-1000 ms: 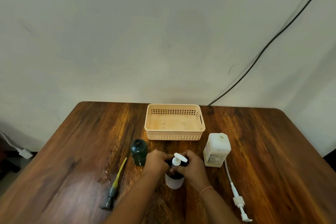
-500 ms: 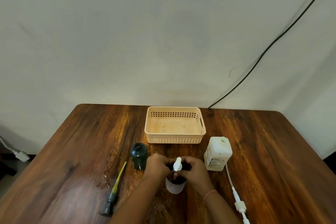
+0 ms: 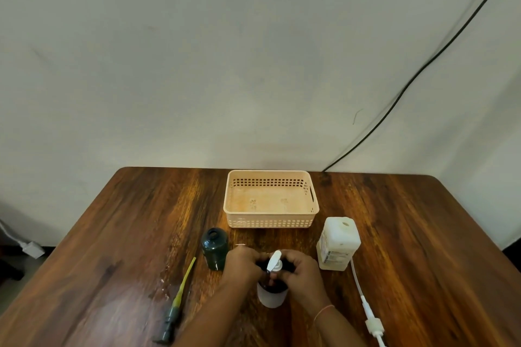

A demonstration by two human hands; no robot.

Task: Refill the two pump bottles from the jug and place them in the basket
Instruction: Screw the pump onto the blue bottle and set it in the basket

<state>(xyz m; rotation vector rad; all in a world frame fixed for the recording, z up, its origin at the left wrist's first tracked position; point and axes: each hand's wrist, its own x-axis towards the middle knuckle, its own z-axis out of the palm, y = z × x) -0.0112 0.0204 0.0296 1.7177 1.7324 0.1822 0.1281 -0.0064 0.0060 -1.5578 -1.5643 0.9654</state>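
Note:
A clear pump bottle (image 3: 271, 296) with dark liquid stands on the table (image 3: 423, 234) in front of me. Its white pump head (image 3: 274, 260) sticks up between my hands. My left hand (image 3: 243, 262) grips the bottle's upper part from the left. My right hand (image 3: 302, 270) is closed around the pump collar from the right. A dark green bottle (image 3: 214, 248) stands open-topped just left of my left hand, its pump off. The white jug (image 3: 337, 244) stands uncapped to the right. The beige basket (image 3: 270, 198) sits behind, with nothing in it.
A dark pump with a yellow tube (image 3: 177, 304) lies on the table at the left front. A white pump with a long tube (image 3: 366, 310) lies at the right front, below the jug. A black cable (image 3: 423, 70) runs down the wall.
The white pump head has turned between my hands, from pointing right to pointing up and away. Both hands have stayed on the clear bottle. The camera has tilted slightly.

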